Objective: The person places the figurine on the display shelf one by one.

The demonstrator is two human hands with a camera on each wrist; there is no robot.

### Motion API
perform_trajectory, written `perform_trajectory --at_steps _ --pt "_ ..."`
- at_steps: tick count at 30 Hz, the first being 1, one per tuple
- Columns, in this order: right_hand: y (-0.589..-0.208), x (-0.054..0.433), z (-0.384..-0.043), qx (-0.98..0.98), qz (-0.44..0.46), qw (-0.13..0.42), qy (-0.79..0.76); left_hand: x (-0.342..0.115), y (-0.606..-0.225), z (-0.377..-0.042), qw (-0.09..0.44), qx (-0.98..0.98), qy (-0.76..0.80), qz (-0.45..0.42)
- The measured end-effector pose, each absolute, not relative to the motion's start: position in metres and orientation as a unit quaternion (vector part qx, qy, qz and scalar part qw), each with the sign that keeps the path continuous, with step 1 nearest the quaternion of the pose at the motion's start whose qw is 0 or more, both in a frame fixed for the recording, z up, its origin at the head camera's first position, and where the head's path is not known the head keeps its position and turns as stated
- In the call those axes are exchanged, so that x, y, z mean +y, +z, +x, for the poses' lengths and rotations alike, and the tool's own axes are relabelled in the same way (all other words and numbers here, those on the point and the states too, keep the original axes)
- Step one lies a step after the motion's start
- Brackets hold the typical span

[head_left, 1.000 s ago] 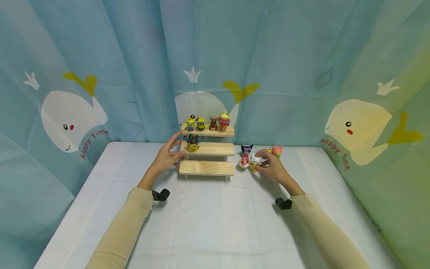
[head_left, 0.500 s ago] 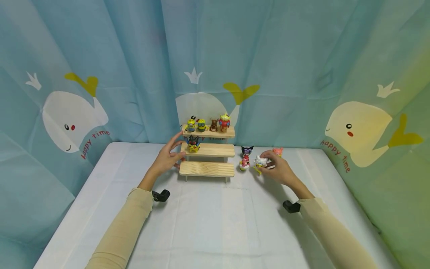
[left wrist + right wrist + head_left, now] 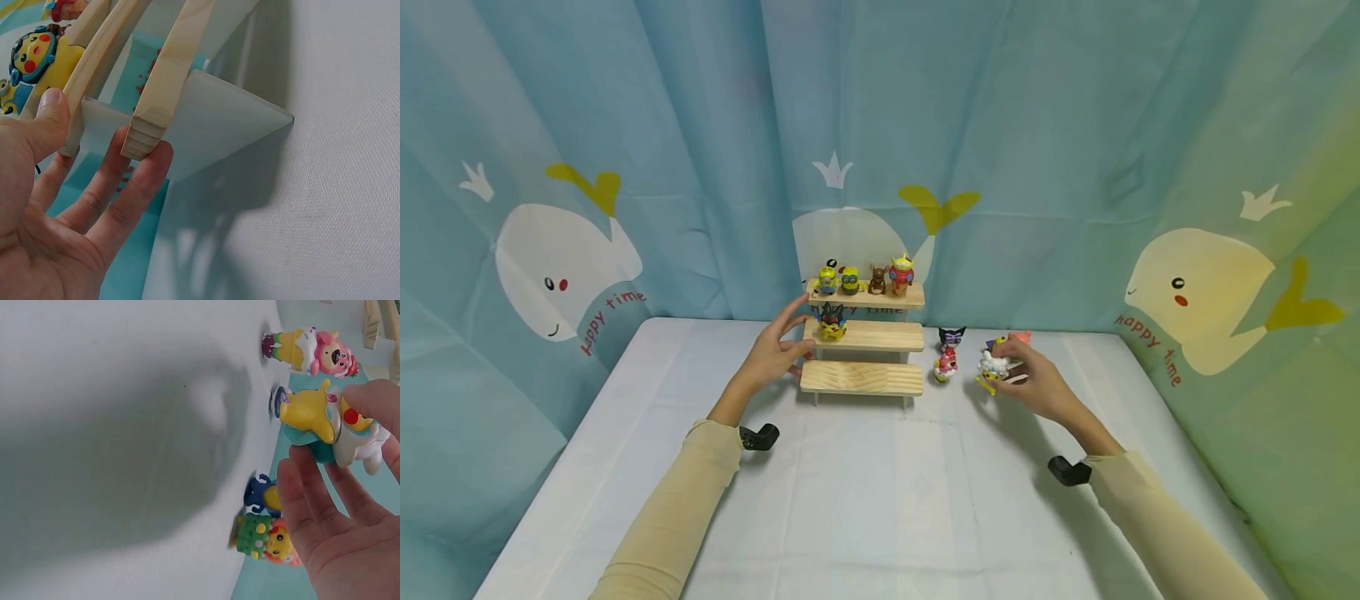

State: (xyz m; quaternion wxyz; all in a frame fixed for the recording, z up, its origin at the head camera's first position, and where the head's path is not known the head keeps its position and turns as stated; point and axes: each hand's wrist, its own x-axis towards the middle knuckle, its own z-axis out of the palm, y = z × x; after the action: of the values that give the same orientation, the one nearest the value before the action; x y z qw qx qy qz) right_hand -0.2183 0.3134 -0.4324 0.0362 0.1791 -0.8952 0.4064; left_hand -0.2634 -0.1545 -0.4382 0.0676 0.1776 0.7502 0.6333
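Note:
My right hand (image 3: 1037, 385) pinches a yellow toy figure in a white costume (image 3: 365, 445), thumb on one side and fingers on the other. It is upright, to the right of the strawberry-topped pink figure (image 3: 947, 365). My left hand (image 3: 766, 360) has its fingers spread at the left end of the three-step wooden display stand (image 3: 861, 377); in the left wrist view the thumb (image 3: 53, 119) lies by one board and fingertips touch the end of another. On the middle step stands a yellow figure with a dark blue hood (image 3: 31, 56).
Several small figures, including a one-eyed Minion (image 3: 827, 281) and a three-eyed alien (image 3: 901, 275), line the top step. On the white table are a black-eared figure (image 3: 951, 337) and, partly behind my right hand, a pink-topped figure (image 3: 279, 544) and a blue one (image 3: 257, 494). A curtain (image 3: 1037, 125) hangs behind.
My right hand has drawn the white-costumed figure right and slightly nearer, away from the strawberry-topped pink figure. The blue figure behind it now shows more. My left hand has stayed at the stand.

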Motion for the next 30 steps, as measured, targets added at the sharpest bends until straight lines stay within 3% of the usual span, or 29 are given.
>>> perform_trajectory --at_steps 30 --pt "-0.412 0.315 -0.204 -0.895 0.193 0.047 0.399 -0.152 -0.425 -0.253 0.066 0.751 0.631 0.183"
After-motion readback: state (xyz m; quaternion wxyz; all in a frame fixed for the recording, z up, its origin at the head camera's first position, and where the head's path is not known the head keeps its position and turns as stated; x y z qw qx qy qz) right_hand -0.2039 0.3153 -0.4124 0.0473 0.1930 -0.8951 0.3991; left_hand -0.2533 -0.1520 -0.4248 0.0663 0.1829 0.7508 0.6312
